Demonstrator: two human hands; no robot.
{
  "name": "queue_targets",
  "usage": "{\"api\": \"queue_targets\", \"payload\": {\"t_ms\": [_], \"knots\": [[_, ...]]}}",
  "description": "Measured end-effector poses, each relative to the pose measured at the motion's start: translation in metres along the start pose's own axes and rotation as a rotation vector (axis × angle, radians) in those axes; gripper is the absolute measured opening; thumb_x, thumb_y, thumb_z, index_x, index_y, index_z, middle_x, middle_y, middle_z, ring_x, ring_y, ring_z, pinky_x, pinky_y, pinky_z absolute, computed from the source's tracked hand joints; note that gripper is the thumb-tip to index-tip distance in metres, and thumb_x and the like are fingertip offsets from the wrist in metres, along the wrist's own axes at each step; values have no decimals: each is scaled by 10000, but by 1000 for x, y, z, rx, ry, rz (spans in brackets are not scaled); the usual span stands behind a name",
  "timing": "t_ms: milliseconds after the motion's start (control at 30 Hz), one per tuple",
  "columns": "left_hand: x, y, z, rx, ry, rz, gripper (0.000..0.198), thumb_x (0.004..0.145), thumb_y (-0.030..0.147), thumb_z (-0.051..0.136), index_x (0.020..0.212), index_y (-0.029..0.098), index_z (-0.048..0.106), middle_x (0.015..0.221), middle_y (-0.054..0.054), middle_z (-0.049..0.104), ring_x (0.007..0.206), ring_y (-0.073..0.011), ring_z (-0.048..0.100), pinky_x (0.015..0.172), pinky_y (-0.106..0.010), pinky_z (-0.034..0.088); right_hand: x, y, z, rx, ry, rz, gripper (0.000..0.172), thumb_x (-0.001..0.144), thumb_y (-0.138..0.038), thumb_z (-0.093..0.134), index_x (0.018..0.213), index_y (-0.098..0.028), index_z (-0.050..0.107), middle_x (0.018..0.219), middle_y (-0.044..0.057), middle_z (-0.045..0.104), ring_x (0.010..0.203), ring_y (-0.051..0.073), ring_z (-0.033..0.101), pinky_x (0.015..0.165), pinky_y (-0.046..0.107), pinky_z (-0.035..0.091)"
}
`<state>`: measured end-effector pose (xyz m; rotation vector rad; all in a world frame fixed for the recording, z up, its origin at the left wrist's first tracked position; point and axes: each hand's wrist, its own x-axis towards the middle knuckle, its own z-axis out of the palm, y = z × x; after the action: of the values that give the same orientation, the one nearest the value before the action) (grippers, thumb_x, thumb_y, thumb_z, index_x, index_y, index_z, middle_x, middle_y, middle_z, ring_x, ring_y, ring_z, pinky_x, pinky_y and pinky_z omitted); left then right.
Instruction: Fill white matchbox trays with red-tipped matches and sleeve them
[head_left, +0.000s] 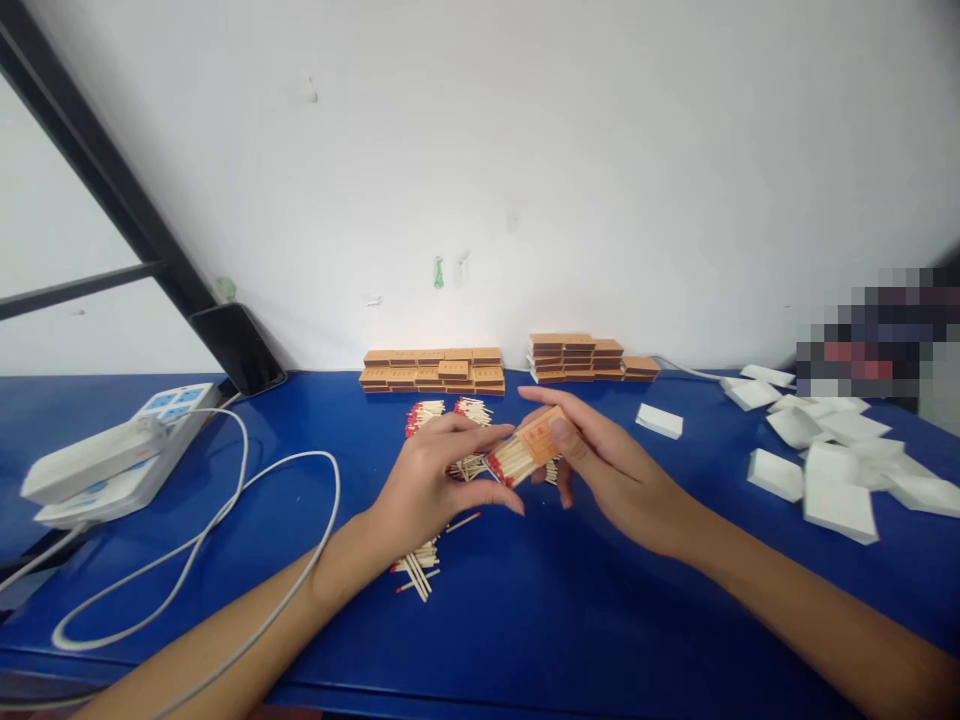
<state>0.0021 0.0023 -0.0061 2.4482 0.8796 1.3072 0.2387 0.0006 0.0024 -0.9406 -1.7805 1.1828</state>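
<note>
My right hand (626, 470) grips a matchbox (541, 437) between thumb and fingers, over the middle of the table. The box is tilted, and its orange sleeve is pushed part way along, so the tray full of red-tipped matches (512, 462) shows at the left end. Around that end is my left hand (424, 475), its thumb and fingers apart, close to the tray; whether they touch it is hard to see. Loose matches (420, 562) lie in piles on the table behind and below my left hand, which partly hides them.
Stacked matchboxes (431, 372) line the wall, with a second stack (574, 358) to its right. White paper trays (840, 500) are heaped at the right, one tray (660, 420) apart. On the left are a power strip (176, 420), a white cable (336, 490) and a phone (238, 345).
</note>
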Motion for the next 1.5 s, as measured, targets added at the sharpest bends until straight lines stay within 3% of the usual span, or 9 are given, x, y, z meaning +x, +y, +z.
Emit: {"api": "queue_targets", "payload": {"t_ms": [333,533,667,800,900,1033,1167,1300,1500], "knots": [[-3,9,1,105,-50,101,948,683,679,830,1479,245,551,891,-21,740,817,-212,663,797,-347,521,-5,-5,10,51,-192,59,537,1055,-642,432,1390,-246,567,826,15,633,639,145,594,475,250,478],[0,9,-2,177,-62,173,900,685,737,792,1378,188,625,881,-52,732,779,-218,616,733,-360,499,-16,-11,22,-19,-286,31,441,1077,-614,397,950,-225,561,759,-3,607,580,115,518,523,264,453],[0,17,1,207,-21,197,801,750,725,776,1333,191,647,867,-43,736,746,-207,610,715,-358,491,-17,-13,22,-57,-282,20,446,1072,-619,414,1191,-236,609,783,-7,599,602,131,505,550,282,451],[1,19,1,192,49,180,568,800,587,840,1170,182,697,868,-39,735,757,-198,615,712,-338,506,-11,-5,14,-56,-234,71,609,1080,-618,392,1571,-259,374,758,-26,601,621,147,550,574,291,462],[0,11,-3,225,57,79,453,900,448,816,1244,191,672,990,-68,756,876,-222,661,787,-352,540,-2,5,4,-105,-148,37,631,1065,-606,449,1594,-271,361,827,9,650,701,172,617,587,298,476],[0,-1,-5,173,-39,-37,623,932,416,792,1462,219,533,1177,-87,741,1052,-243,675,923,-392,548,9,10,-10,-355,-68,-103,527,966,-571,661,1411,-294,608,1093,66,706,809,190,628,639,314,501],[10,-13,-9,228,-42,-79,595,996,426,708,1504,215,482,1214,-107,734,1143,-277,658,1004,-452,519,33,8,-21,-545,-27,-149,452,935,-569,701,1261,-256,701,934,38,725,720,184,618,654,332,482],[26,-43,-18,486,134,-271,468,1017,486,631,1325,133,629,1231,-177,721,1178,-350,638,1026,-514,480,84,9,-31,-791,184,-153,384,923,-476,728,1168,-180,716,798,49,714,713,217,643,680,354,460],[26,-82,-20,595,-6,-305,471,941,391,714,1299,92,647,1236,-215,724,1257,-425,585,1056,-603,414,139,27,-32,-915,109,-128,275,922,-396,753,1074,-178,683,942,82,780,844,228,693,730,328,457]]}}
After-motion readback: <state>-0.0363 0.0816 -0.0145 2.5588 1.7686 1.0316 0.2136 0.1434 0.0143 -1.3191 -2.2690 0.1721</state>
